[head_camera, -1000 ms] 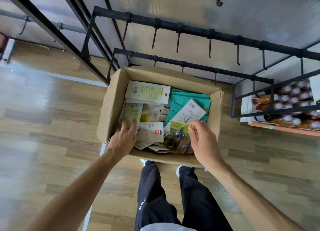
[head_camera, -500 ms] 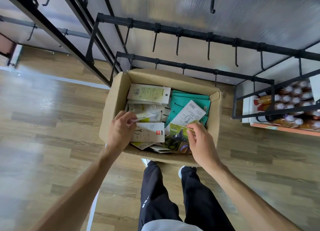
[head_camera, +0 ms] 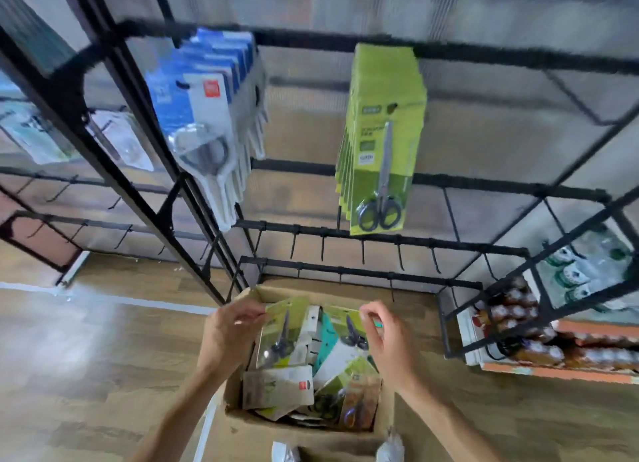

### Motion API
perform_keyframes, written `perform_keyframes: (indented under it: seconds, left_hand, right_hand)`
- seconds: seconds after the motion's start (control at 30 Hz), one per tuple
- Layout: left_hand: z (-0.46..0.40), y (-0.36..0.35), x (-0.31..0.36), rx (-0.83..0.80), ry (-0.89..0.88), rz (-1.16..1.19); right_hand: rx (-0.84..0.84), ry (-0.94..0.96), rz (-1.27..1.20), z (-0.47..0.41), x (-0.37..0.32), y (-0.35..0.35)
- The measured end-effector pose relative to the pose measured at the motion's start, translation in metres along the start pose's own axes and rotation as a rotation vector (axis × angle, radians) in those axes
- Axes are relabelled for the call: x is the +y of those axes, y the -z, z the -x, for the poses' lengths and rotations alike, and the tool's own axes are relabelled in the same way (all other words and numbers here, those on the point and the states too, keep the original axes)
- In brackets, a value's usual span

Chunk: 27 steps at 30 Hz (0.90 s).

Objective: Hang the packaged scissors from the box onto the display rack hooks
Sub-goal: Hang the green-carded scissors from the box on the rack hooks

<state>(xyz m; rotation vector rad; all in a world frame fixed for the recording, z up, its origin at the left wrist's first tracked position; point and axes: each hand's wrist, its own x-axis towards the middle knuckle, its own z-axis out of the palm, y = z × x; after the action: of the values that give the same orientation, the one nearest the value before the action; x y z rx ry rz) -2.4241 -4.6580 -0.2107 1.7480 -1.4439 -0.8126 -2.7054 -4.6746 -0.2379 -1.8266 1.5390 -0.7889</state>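
The left hand (head_camera: 230, 333) pinches the top corner of a green scissors pack (head_camera: 281, 333) between thumb and curled fingers, holding it just above the cardboard box (head_camera: 238, 420). The right hand (head_camera: 387, 340), at three o'clock from the left, has its fingers curled round the upper edge of a second scissors pack (head_camera: 349, 326), which lies at nine o'clock from that hand. More packs fill the box below both hands. At twelve o'clock, well above the hands, a row of green scissors packs (head_camera: 380, 157) hangs on the display rack (head_camera: 484, 57); blue-and-white packs (head_camera: 207, 115) hang at eleven o'clock. Crates of bottles (head_camera: 518, 326) sit at three o'clock on the floor (head_camera: 86, 358).
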Motion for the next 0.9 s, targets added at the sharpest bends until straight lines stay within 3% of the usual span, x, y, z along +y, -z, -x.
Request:
perform_keyframes:
  seconds: [0.2, 0.3, 0.5, 0.67, 0.9]
  left_hand:
    - [-0.03, 0.024, 0.076, 0.012, -0.258, -0.014]
    - [-0.041, 0.043, 0.115, 0.043, -0.35, -0.025]
    - [-0.054, 0.075, 0.178, 0.097, -0.572, -0.036]
    - [-0.057, 0.087, 0.193, 0.138, -0.592, -0.079]
    - [-0.052, 0.095, 0.19, 0.175, -0.54, -0.078]
  right_hand:
    - [0.083, 0.25, 0.151, -0.024, -0.062, 0.096]
    - [0.08, 0.36, 0.08, -0.043, -0.103, 0.144]
    - [0.206, 0.401, -0.098, -0.117, -0.175, 0.207]
    - [0.265, 0.323, -0.016, -0.167, -0.182, 0.198]
    - [0.328, 0.301, 0.026, -0.166, -0.178, 0.198]
